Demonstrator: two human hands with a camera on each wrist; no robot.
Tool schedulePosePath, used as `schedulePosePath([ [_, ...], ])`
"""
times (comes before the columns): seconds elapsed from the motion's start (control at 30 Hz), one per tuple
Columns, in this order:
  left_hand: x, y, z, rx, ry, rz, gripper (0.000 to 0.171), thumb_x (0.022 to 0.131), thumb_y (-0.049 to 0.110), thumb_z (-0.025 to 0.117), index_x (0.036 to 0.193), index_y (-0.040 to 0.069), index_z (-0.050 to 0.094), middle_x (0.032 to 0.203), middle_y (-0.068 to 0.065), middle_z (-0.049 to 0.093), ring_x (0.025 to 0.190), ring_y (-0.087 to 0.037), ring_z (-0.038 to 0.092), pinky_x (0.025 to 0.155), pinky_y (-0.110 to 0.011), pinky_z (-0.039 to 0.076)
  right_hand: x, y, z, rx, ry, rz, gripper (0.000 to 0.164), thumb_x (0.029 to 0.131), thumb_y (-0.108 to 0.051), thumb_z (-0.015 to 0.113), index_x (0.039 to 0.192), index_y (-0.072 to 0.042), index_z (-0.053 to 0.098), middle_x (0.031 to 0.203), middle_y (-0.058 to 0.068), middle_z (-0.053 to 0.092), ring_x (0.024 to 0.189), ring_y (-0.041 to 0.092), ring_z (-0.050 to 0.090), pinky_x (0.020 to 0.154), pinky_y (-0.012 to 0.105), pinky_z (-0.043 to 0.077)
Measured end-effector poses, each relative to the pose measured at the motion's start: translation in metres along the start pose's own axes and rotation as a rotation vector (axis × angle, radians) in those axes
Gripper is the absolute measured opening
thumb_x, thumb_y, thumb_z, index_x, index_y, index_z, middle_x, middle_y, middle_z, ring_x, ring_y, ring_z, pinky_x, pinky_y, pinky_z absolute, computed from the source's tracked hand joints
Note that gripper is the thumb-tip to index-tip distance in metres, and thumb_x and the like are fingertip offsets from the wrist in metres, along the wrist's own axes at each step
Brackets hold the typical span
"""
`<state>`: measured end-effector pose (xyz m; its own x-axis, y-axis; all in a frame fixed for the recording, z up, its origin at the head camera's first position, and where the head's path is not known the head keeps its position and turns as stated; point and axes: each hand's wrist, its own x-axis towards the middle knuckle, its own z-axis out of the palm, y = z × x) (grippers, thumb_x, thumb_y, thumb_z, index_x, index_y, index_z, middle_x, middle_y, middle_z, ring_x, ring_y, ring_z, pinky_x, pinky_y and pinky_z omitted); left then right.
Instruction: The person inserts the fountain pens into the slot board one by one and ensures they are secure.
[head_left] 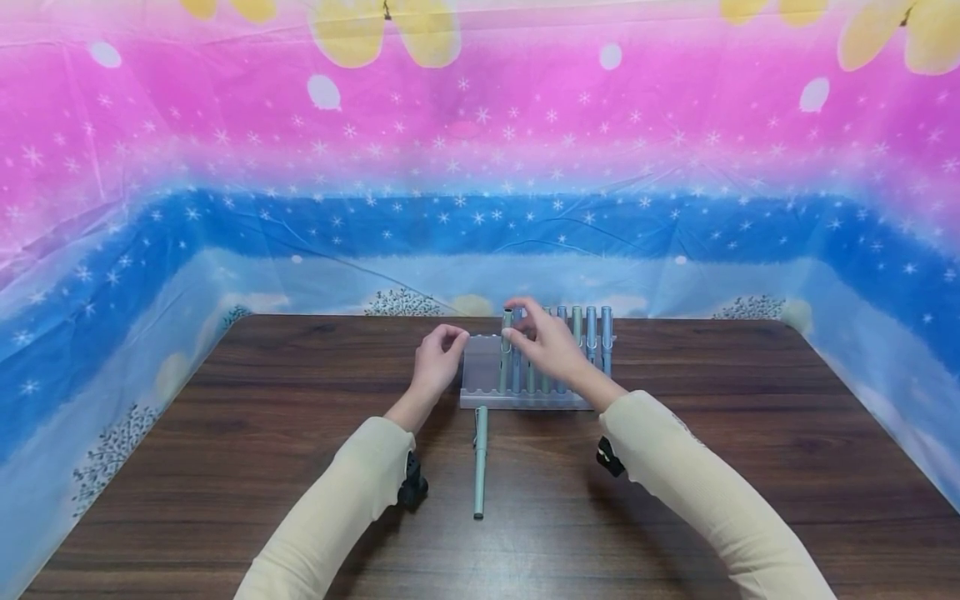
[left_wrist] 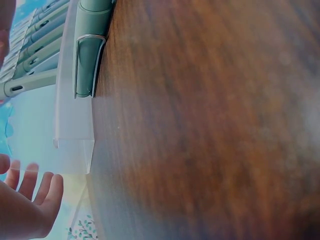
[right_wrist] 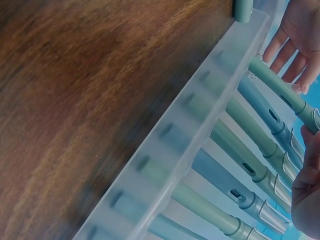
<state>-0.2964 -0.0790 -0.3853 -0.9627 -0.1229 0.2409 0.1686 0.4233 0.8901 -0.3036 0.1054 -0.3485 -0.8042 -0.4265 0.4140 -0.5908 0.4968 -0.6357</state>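
Observation:
A clear plastic pen rack (head_left: 482, 364) stands on the table with several green and blue capped pens upright in its slots. My right hand (head_left: 551, 342) pinches the upper end of a green pen (head_left: 506, 367), the leftmost in the rack; its lower end meets the rack's front ledge (right_wrist: 220, 65). At the rack's upper left corner, my left hand (head_left: 437, 358) pinches the edge between thumb and forefinger. The left wrist view shows its other fingers (left_wrist: 50, 192) loosely spread by the clear panel. One more green pen (head_left: 480, 467) lies on the table before the rack.
The brown wood table (head_left: 300, 400) carries the rack near its far edge. A pink and blue patterned cloth (head_left: 480, 217) hangs round the back and sides. Black wrist devices (head_left: 412, 482) sit at both cream sleeves (head_left: 337, 492).

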Motion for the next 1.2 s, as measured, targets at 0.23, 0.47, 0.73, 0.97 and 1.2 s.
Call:
schedulePosePath([
  [0.23,-0.0001,0.0005,0.0007,0.006,0.013,0.012,0.018,0.089,0.018,0.053,0.094,0.002,0.059,0.098,-0.011,0.060,0.093,-0.023,0.053,0.080,-0.035,0.042,0.0019,0.0008,-0.0003,0.018,-0.012,0.007,0.035,0.087,-0.017,0.056,0.119,-0.013,0.043,0.083,0.003,0.064,0.065,0.017,0.058,0.055,0.029,0.046],
  [0.47,-0.0013,0.0007,0.0010,-0.001,0.008,0.007,0.018,0.089,0.018,0.052,0.094,0.002,0.059,0.098,-0.011,0.060,0.093,-0.023,0.053,0.079,-0.035,0.043,0.0035,0.0031,0.0017,-0.176,-0.023,-0.042,0.044,0.085,-0.023,0.059,0.125,-0.014,0.042,0.080,-0.002,0.059,0.057,0.009,0.051,0.050,0.025,0.043],
  [0.73,-0.0003,-0.0008,0.0016,-0.008,0.006,-0.002,0.018,0.090,0.017,0.052,0.096,0.002,0.058,0.098,-0.011,0.059,0.091,-0.023,0.054,0.078,-0.035,0.044,0.0029,0.0042,0.0030,-0.305,-0.062,-0.060,0.059,0.082,-0.028,0.063,0.133,-0.019,0.035,0.061,-0.006,0.050,0.047,0.009,0.045,0.043,0.024,0.039],
  [0.97,0.0000,-0.0011,0.0021,-0.002,0.011,-0.008,0.017,0.089,0.018,0.052,0.095,0.003,0.059,0.098,-0.010,0.060,0.092,-0.022,0.054,0.079,-0.034,0.043,0.0052,0.0050,0.0022,-0.335,-0.098,-0.013,0.061,0.083,-0.030,0.061,0.136,-0.019,0.031,0.056,-0.005,0.048,0.042,0.011,0.042,0.039,0.025,0.037],
  [1.2,-0.0004,-0.0013,0.0018,-0.007,0.013,0.004,0.017,0.089,0.017,0.053,0.095,0.003,0.059,0.098,-0.011,0.060,0.089,-0.023,0.054,0.078,-0.035,0.043,0.0094,0.0029,0.0000,-0.339,-0.137,0.060,0.062,0.084,-0.029,0.061,0.136,-0.019,0.030,0.053,-0.001,0.047,0.041,0.014,0.041,0.037,0.025,0.034],
])
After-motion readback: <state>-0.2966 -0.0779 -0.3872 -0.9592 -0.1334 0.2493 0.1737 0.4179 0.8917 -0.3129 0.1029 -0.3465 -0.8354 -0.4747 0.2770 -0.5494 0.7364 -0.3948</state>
